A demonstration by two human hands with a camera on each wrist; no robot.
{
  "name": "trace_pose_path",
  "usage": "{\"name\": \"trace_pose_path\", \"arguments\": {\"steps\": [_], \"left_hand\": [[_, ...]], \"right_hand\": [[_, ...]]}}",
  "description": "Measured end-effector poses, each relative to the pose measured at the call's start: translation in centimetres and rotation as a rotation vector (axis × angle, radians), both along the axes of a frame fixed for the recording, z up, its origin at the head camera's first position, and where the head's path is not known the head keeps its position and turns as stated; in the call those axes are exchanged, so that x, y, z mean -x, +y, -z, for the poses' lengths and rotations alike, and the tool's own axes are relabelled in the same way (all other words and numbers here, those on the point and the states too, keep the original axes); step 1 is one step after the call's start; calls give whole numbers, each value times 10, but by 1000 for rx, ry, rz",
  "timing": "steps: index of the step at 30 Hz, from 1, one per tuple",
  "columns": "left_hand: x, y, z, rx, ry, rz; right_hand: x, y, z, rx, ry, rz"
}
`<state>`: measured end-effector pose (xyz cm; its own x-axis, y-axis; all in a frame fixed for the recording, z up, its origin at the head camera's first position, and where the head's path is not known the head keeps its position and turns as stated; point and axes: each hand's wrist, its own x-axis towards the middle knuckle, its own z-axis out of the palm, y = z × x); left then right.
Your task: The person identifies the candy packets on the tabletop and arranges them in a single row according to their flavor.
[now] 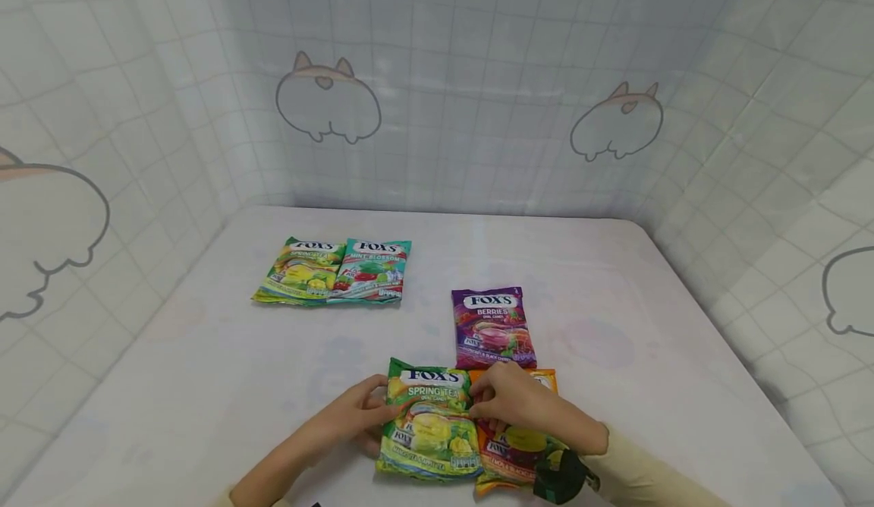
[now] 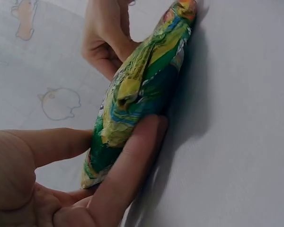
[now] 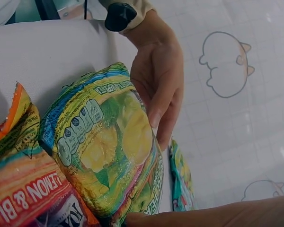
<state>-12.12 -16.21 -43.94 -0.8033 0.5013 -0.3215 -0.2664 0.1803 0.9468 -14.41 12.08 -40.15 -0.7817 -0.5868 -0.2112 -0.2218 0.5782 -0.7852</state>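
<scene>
A green and yellow candy bag (image 1: 430, 427), marked Spring Tea, is held in front of me, raised along one side in the left wrist view. My left hand (image 1: 351, 420) grips its left edge, thumb on one face and fingers on the other. At the opposite edge, the fingertips of my right hand (image 1: 522, 401) pinch the bag. Under the right wrist lies an orange candy bag (image 1: 505, 458), partly covered by that hand and arm. Just behind it is a purple candy bag (image 1: 494, 329) marked Berries.
Farther back on the left, a second Spring Tea bag (image 1: 300, 272) and a teal Mint Blossom candy bag (image 1: 372, 273) lie side by side. A pale cloth covers the table (image 1: 580, 264). Grid-patterned curtains (image 1: 471, 97) enclose the back and both sides.
</scene>
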Motion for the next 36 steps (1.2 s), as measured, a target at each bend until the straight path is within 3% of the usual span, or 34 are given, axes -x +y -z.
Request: {"name": "trace_pose_path", "arguments": {"steps": [4, 10, 14, 20, 28, 33, 36], "left_hand": [[-2, 2, 0, 13, -9, -13], [-3, 3, 2, -67, -21, -5], [-4, -1, -1, -128, -29, -10], [-3, -13, -5, -145, -35, -42], [2, -16, -13, -197, 1, -106], [5, -12, -18, -201, 35, -106], [6, -8, -21, -150, 61, -125]], "right_hand": [[0, 1, 0, 15, -19, 3], [1, 5, -1, 38, -44, -10], [2, 7, -1, 41, -73, 30], [4, 9, -2, 74, -124, 73], [3, 12, 3, 286, -171, -18], [-2, 11, 5, 465, -286, 50], [-5, 8, 5, 506, -285, 104]]}}
